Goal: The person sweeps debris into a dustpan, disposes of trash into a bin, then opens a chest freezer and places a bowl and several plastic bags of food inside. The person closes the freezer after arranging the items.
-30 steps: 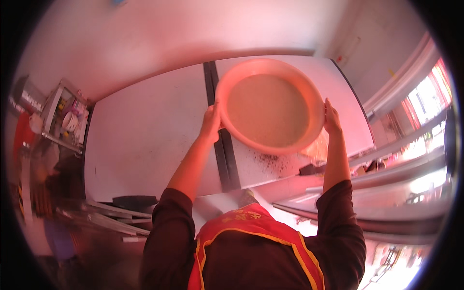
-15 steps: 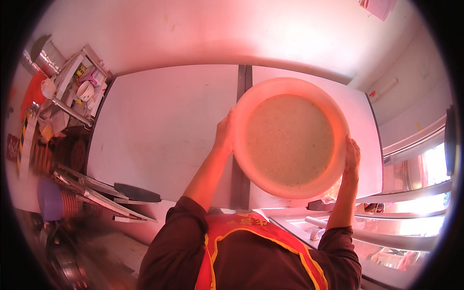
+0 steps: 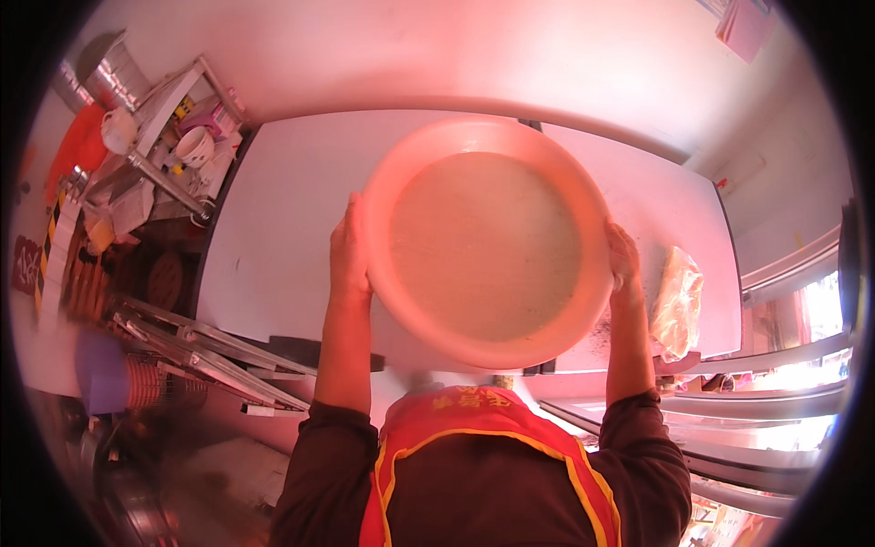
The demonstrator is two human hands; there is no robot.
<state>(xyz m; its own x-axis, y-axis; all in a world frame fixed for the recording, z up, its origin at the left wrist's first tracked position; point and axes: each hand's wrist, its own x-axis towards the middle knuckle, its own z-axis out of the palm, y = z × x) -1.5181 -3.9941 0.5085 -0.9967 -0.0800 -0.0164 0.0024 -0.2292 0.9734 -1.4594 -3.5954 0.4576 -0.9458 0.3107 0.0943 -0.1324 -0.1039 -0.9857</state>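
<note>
A wide, round, orange-pink basin (image 3: 488, 354) is held by a person's two bare hands, directly in front of the body and over the middle of a pale tabletop (image 3: 283, 219). The basin is kept roughly level, and a cloudy, beige liquid (image 3: 483, 251) is contained in it; whether its base is touching the tabletop cannot be told. The left side is gripped by the left hand (image 3: 349, 251), the right side by the right hand (image 3: 623, 260). Both hands are partly curled against the outer wall, parted by the basin's full width; the fingers underneath are hidden. To the right of the right hand, a crumpled, clear plastic bag (image 3: 677, 305) with yellowish contents is laid near the tabletop's right end. Dark specks (image 3: 599, 343) are scattered beside the right forearm. Dark sleeves (image 3: 328, 465) and a red apron (image 3: 474, 412) edged in yellow are worn. At far left, a white bowl (image 3: 195, 146) is kept on a metal-framed shelf (image 3: 170, 186).
</note>
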